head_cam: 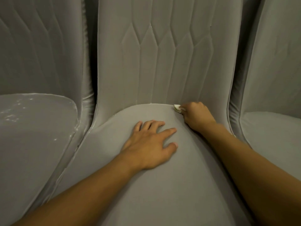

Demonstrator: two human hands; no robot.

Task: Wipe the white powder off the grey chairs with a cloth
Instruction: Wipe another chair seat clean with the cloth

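Observation:
Three grey velvet chairs stand side by side. On the seat of the middle chair (146, 190) my left hand (150, 142) lies flat with fingers spread. My right hand (197, 116) grips a small folded white cloth (177, 108) and presses it into the crease where the seat meets the quilted backrest, at the seat's back right. Thin traces of white powder (150, 26) show along a backrest seam. The left chair's seat (32, 136) carries scattered white powder specks (13, 115) near its back left and along its right edge.
The right chair (276, 128) stands close to the middle one, its seat showing no clear powder. Narrow dark gaps separate the chairs. Both my forearms reach in from the bottom of the view.

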